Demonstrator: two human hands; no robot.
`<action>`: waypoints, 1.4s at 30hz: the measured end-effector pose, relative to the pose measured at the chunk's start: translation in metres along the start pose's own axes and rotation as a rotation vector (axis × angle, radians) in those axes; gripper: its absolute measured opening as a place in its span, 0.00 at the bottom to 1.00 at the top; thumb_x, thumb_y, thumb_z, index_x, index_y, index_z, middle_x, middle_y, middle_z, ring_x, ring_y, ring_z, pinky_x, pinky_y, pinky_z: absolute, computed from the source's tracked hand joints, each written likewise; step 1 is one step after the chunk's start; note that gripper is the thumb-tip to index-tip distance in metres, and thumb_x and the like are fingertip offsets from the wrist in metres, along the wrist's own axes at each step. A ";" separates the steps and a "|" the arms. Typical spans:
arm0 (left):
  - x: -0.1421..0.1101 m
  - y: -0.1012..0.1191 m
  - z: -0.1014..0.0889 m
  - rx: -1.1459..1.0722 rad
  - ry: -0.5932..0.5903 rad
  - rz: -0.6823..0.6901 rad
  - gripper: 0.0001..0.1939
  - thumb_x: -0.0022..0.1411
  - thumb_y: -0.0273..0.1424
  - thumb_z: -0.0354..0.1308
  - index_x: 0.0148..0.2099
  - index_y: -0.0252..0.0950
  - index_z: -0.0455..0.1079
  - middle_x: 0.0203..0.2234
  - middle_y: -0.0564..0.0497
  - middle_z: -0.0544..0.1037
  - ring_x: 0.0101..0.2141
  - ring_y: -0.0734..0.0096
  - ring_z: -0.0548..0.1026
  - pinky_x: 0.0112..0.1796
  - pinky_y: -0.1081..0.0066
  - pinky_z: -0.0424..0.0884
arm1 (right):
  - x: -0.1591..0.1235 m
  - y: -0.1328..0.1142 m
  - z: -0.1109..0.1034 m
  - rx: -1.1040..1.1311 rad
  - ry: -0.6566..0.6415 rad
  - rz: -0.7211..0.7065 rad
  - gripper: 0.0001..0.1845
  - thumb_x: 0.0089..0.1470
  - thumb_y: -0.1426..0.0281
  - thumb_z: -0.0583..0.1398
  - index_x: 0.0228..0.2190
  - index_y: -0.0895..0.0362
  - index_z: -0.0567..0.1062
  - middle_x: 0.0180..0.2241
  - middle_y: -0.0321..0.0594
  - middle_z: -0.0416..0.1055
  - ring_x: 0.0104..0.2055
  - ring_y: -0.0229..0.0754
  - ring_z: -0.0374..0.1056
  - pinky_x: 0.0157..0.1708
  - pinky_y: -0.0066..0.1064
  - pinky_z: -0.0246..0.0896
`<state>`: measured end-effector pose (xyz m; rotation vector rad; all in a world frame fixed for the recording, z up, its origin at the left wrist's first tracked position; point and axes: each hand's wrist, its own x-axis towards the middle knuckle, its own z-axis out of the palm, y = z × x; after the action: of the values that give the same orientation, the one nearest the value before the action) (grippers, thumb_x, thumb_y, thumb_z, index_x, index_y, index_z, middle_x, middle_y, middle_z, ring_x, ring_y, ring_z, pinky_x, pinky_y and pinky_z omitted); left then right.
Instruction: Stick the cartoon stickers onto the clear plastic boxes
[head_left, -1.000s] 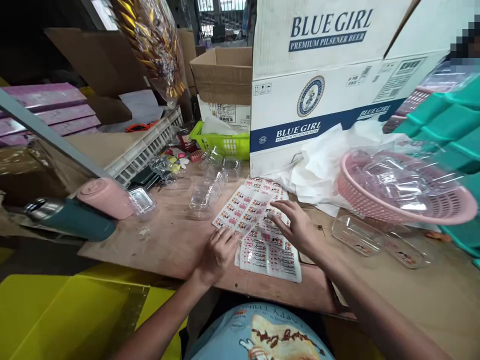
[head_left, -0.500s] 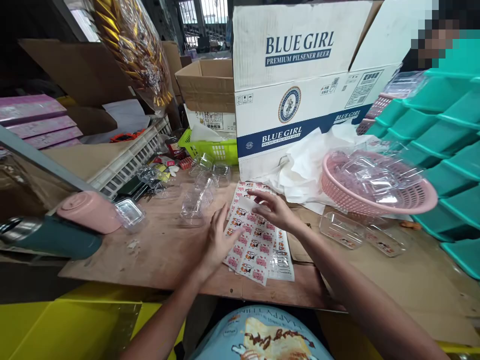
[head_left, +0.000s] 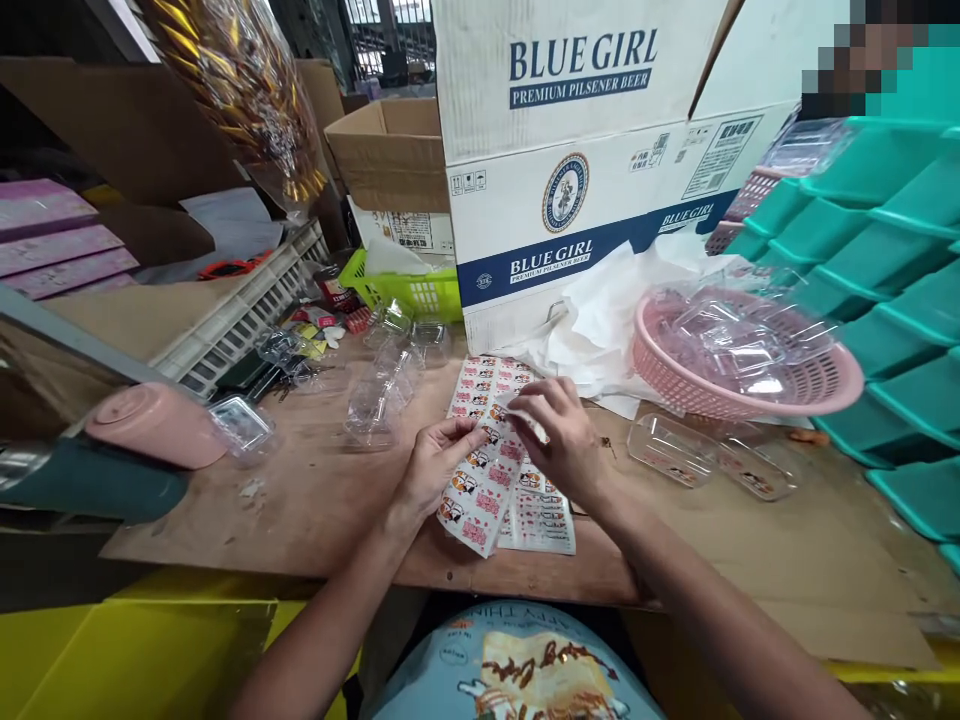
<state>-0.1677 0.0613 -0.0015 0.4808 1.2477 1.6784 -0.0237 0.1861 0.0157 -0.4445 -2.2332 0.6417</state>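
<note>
A white sheet of stickers (head_left: 466,482) with small cartoon figures and pink lettering is slightly raised and bent over the wooden table. My left hand (head_left: 433,462) pinches its left side between thumb and fingers. At the sheet's right edge, my right hand (head_left: 564,440) has its fingers closed on a white part of it. Whether that part is backing or a lifted sticker is hidden by the fingers. More printed sheets (head_left: 546,520) lie flat underneath. Two clear plastic lids (head_left: 670,452) with stickers on them rest to the right of my right hand.
A pink basket (head_left: 750,395) holds clear plastic containers. Behind stands a white beer carton (head_left: 517,330) with white paper before it. Clear boxes (head_left: 379,395), a pink bottle (head_left: 154,425) and a teal bottle (head_left: 97,485) are leftward. Teal bins (head_left: 900,340) stack at right.
Both hands have closed on the sticker sheet and drawn together. The sheet has bent and lifted somewhat. The view has shifted slightly.
</note>
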 end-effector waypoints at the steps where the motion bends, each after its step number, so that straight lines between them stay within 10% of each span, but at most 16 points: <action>1: 0.001 -0.001 0.000 0.002 -0.009 0.016 0.13 0.48 0.32 0.73 0.36 0.33 0.78 0.30 0.49 0.82 0.30 0.72 0.78 0.35 0.72 0.74 | -0.002 -0.005 0.002 -0.096 -0.002 -0.088 0.07 0.61 0.69 0.59 0.41 0.52 0.76 0.43 0.46 0.71 0.47 0.52 0.62 0.53 0.53 0.56; 12: 0.005 -0.014 0.000 0.252 -0.119 0.328 0.07 0.59 0.32 0.65 0.40 0.37 0.81 0.34 0.52 0.77 0.38 0.74 0.74 0.41 0.75 0.70 | 0.001 -0.003 0.020 0.179 0.009 0.024 0.08 0.59 0.67 0.61 0.30 0.53 0.81 0.30 0.43 0.75 0.36 0.46 0.65 0.38 0.40 0.64; 19: 0.008 -0.022 -0.003 0.134 -0.008 0.107 0.13 0.55 0.38 0.67 0.40 0.35 0.77 0.33 0.49 0.81 0.32 0.69 0.77 0.37 0.68 0.74 | 0.007 0.017 0.008 0.369 0.186 0.326 0.12 0.58 0.61 0.62 0.26 0.55 0.76 0.26 0.39 0.73 0.30 0.41 0.67 0.33 0.34 0.64; 25: 0.019 -0.014 -0.009 0.415 0.192 0.356 0.16 0.50 0.36 0.70 0.41 0.38 0.79 0.41 0.46 0.78 0.45 0.61 0.75 0.48 0.62 0.72 | 0.017 0.022 -0.025 0.436 0.450 0.377 0.13 0.60 0.58 0.60 0.32 0.54 0.74 0.30 0.36 0.70 0.32 0.38 0.65 0.33 0.30 0.62; 28: 0.009 0.000 0.010 0.456 0.000 0.333 0.16 0.59 0.45 0.63 0.40 0.38 0.80 0.42 0.43 0.78 0.49 0.58 0.74 0.52 0.60 0.70 | 0.015 0.016 -0.024 0.463 0.373 0.343 0.14 0.58 0.55 0.62 0.34 0.54 0.73 0.33 0.38 0.70 0.34 0.40 0.65 0.35 0.31 0.63; 33: 0.001 0.008 0.046 -0.106 -0.543 -0.224 0.35 0.62 0.59 0.48 0.38 0.32 0.80 0.35 0.38 0.81 0.43 0.55 0.79 0.48 0.58 0.73 | 0.009 0.012 -0.011 0.604 0.299 0.267 0.21 0.50 0.51 0.66 0.37 0.53 0.74 0.33 0.38 0.70 0.35 0.42 0.66 0.39 0.35 0.65; 37: 0.008 0.005 0.047 -0.287 -0.336 -0.178 0.13 0.52 0.38 0.71 0.37 0.35 0.79 0.32 0.49 0.82 0.35 0.70 0.79 0.46 0.66 0.73 | 0.003 0.020 -0.022 0.740 0.209 0.341 0.19 0.43 0.56 0.72 0.33 0.53 0.77 0.33 0.38 0.72 0.35 0.42 0.68 0.39 0.35 0.67; 42: 0.015 0.008 0.033 -0.143 -0.034 0.103 0.09 0.50 0.31 0.72 0.35 0.34 0.80 0.30 0.51 0.81 0.32 0.75 0.77 0.40 0.72 0.74 | -0.008 0.028 -0.034 0.905 0.101 0.553 0.15 0.50 0.58 0.68 0.37 0.53 0.80 0.35 0.40 0.75 0.37 0.43 0.72 0.42 0.41 0.71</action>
<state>-0.1527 0.0908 0.0155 0.4914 1.0855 1.8249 0.0103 0.2153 0.0157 -0.5859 -1.4835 1.7511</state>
